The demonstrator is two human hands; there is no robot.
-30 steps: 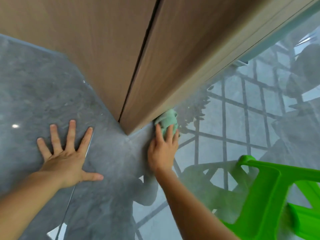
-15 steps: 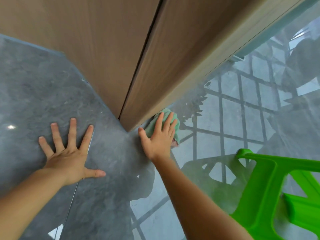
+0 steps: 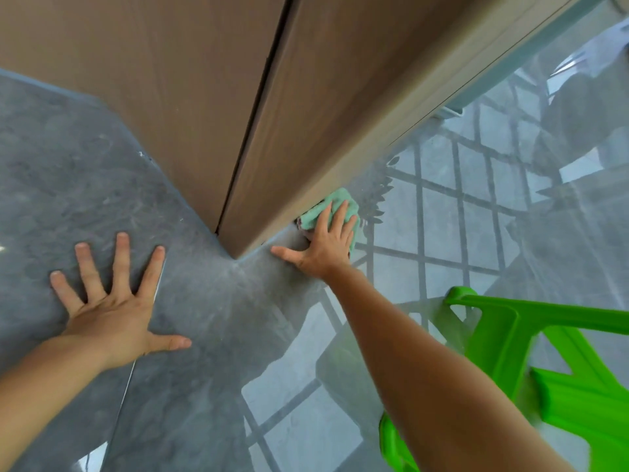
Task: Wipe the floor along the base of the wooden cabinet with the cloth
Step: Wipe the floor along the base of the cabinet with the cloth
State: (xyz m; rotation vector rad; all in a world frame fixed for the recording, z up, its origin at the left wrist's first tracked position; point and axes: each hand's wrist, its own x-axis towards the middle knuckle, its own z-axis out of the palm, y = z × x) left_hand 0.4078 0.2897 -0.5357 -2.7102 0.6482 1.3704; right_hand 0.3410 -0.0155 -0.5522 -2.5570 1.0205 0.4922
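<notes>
A folded green cloth lies on the glossy grey floor, pressed against the base of the wooden cabinet just right of its corner. My right hand lies flat on the cloth, fingers spread over it, thumb stretched left on the floor toward the corner. My left hand is planted flat on the floor to the left of the corner, fingers wide apart and holding nothing. Part of the cloth is hidden under my right palm.
A bright green plastic stool stands at the lower right, close to my right forearm. The floor on the right reflects a window grille. A thin tile joint runs under my left hand.
My right hand has slid the cloth rightward along the cabinet base, away from the corner, and its fingers and thumb have spread out. My left hand stays in place.
</notes>
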